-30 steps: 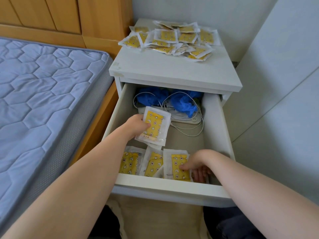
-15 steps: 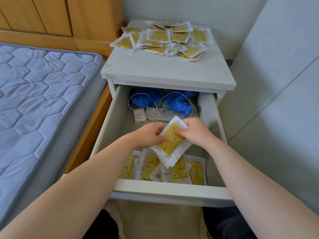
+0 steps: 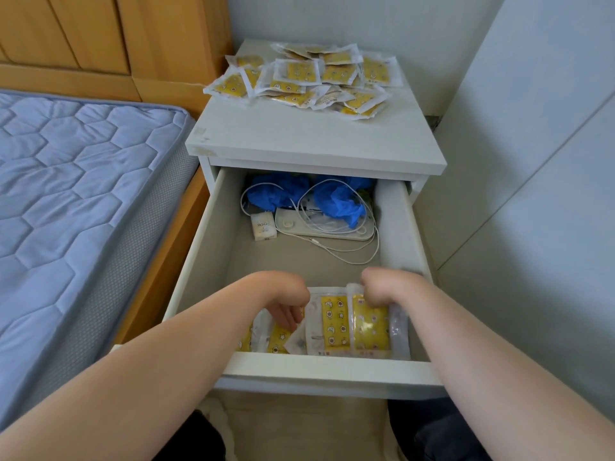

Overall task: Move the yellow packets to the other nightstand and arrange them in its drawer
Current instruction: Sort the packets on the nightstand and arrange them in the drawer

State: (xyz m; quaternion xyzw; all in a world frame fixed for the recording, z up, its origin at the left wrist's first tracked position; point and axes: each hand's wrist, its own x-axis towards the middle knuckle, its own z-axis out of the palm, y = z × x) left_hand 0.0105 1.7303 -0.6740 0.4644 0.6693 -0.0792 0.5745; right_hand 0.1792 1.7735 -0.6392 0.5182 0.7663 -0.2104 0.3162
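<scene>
The right hand (image 3: 387, 287) is bent over at the wrist with its fingers tucked under, hidden behind the knuckles. It grips the far edge of the rightmost packet (image 3: 371, 327), which lies flat below it at the near right of the drawer (image 3: 332, 367). The left hand (image 3: 283, 299) curls down just to the left, apart from the right. Its fingertips (image 3: 291, 322) touch the left packets (image 3: 276, 339), but I cannot tell whether they pinch one or only rest there.

Between the hands lies a middle packet (image 3: 332, 322), overlapped by the rightmost one. The left forearm covers the near left end of the row, and the drawer front cuts off the packets' near edges.

Further back in the drawer sit a small white box (image 3: 264, 226), a flat white device (image 3: 326, 229), a loose white cable (image 3: 349, 257) and crumpled blue material (image 3: 336, 202), partly shadowed under the nightstand (image 3: 299, 141). A heap of yellow packets (image 3: 306, 78) lies on its far top. A blue mattress (image 3: 66, 194) runs along the left.
</scene>
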